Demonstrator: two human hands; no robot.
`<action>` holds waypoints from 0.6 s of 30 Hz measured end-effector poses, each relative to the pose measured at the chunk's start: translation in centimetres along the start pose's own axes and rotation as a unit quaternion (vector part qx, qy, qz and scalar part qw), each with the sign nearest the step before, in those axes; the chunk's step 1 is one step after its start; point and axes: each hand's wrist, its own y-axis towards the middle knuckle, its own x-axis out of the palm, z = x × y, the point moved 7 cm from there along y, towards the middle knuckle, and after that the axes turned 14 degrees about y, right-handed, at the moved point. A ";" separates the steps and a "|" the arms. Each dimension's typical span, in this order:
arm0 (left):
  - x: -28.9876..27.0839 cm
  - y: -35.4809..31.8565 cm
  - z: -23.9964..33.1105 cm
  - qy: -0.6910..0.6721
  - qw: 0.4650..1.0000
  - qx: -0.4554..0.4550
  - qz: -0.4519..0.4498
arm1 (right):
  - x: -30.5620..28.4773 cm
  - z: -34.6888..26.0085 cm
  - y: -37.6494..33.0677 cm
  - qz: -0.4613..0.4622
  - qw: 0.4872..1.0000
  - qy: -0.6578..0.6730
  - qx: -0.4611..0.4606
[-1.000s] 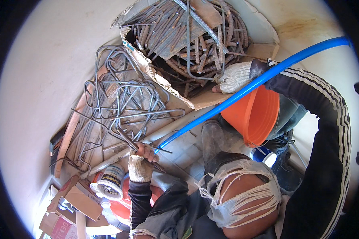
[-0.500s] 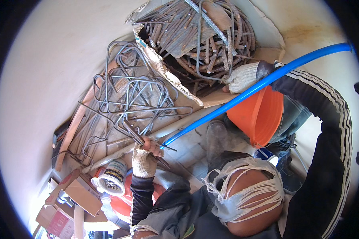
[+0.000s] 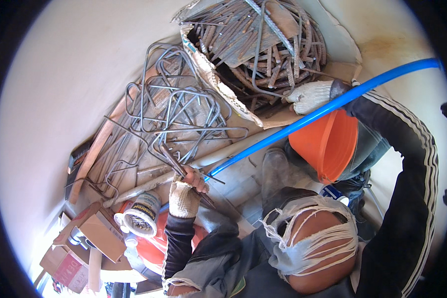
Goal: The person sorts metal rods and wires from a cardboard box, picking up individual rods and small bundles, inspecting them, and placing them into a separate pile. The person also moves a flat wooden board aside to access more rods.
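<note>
The long blue plastic pipe [image 3: 303, 119] is the largest thing in hand, and its long axis runs on a diagonal, from the upper right edge of the view down toward the lower left, where its end comes close to the person's left hand [image 3: 186, 191]. The right hand [image 3: 310, 97], in a white knitted glove, is at the upper part of this pipe and seems to be closed around it, though the fingers lie partly behind the pipe, so the grip is not fully clear. Just under that part of the pipe sits an orange plastic bucket [image 3: 328, 144]. Above it is a heap of rusty bent steel bars [image 3: 263, 39] on torn cardboard, and to the left a looser pile of grey bent wire stirrups [image 3: 179, 114] lies on the floor. The left hand, also with a worn white glove, is closed on a few thin dark steel rods [image 3: 176, 164] that point up and to the left into the stirrup pile. So the low end of the pipe is nearer to the left hand, and the high part nearer to the right. A small round white tin [image 3: 141, 213] stands just left of the left wrist.
</note>
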 end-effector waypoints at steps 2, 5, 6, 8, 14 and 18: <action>-0.1 0.2 0.0 -0.011 1.000 0.005 -0.018 | -0.2 -0.6 -0.6 0.020 0.998 0.046 0.027; -0.6 0.3 -0.2 -0.009 1.000 0.008 -0.012 | -0.9 -3.3 -1.3 0.051 0.982 -0.181 -0.018; -0.3 0.5 0.0 -0.020 0.999 0.016 -0.038 | -1.2 -4.2 -1.5 0.056 0.979 -0.192 -0.042; -0.2 0.5 0.1 -0.020 0.999 0.022 -0.036 | -1.4 -5.3 -1.5 0.034 0.973 -0.223 -0.042; -0.2 0.2 0.5 0.001 0.999 0.042 -0.011 | -2.6 -7.4 -3.4 0.026 0.954 -0.293 -0.056; -0.1 0.4 0.3 -0.008 0.999 0.033 -0.040 | -3.9 -11.7 -7.8 0.219 0.888 -0.256 -0.312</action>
